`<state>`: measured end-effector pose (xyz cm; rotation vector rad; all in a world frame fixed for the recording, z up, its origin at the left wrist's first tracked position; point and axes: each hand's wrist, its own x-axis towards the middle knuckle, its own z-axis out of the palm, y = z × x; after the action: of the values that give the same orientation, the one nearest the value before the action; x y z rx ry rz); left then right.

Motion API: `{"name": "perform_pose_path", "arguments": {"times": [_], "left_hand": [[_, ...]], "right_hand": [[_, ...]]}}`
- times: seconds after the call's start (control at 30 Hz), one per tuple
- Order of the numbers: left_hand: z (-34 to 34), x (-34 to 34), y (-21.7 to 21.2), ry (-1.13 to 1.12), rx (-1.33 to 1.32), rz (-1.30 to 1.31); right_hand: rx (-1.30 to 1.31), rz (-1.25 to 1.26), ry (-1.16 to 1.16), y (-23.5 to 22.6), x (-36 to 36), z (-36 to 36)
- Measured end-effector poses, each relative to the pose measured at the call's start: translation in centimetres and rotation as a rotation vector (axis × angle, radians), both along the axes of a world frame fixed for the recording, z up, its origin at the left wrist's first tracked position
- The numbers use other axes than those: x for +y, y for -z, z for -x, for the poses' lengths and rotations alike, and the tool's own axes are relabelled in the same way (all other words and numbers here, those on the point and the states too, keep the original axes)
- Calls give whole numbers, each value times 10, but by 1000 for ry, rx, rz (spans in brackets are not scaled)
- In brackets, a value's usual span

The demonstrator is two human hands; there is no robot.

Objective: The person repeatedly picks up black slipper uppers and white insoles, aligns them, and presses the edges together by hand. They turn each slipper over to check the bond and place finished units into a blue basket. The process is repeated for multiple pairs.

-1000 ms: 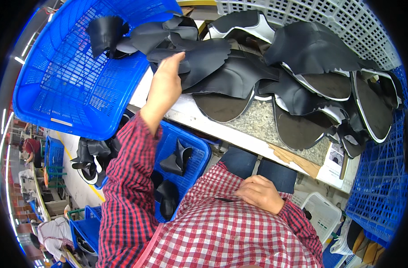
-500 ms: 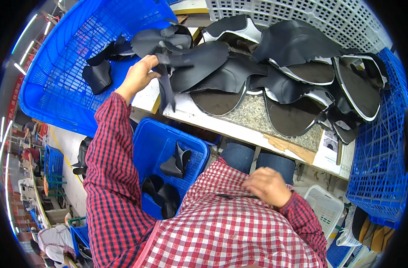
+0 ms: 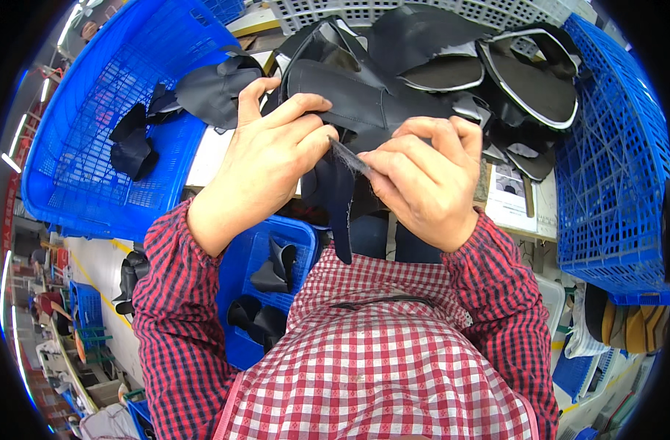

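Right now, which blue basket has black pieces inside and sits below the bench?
The small blue basket by the left forearm, under the bench edge. The big tilted basket also holds pieces but sits up top; the right basket shows none.

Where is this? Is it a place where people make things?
Probably a shoe workshop or factory. Both hands, left hand and right hand, hold a black cut piece. Many more black pieces are piled on the bench, with blue baskets of parts around.

Bright, even light; fisheye-warped edges
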<state>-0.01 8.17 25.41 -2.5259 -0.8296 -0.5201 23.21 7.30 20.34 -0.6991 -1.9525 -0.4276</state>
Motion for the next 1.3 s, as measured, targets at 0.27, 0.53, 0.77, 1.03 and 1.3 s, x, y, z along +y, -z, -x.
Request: {"name": "perform_pose_path", "arguments": {"times": [0.27, 0.53, 0.77, 1.03, 1.3], "left_hand": [[-11, -2, 35, 54, -241, -212], [-11, 30, 74, 39, -1120, 867], [-20, 28, 57, 185, -1041, 885], [-12, -10, 33, -6, -691, 505], [-30, -24, 23, 77, -559, 194]], "right_hand": [[1112, 840, -220, 34, 60, -115], [1517, 1440, -1088, 140, 38, -138], [605, 1728, -937, 138, -9, -72], [1126, 1699, -1407, 113, -6, -37], [619, 796, -1011, 6, 13, -46]]}}
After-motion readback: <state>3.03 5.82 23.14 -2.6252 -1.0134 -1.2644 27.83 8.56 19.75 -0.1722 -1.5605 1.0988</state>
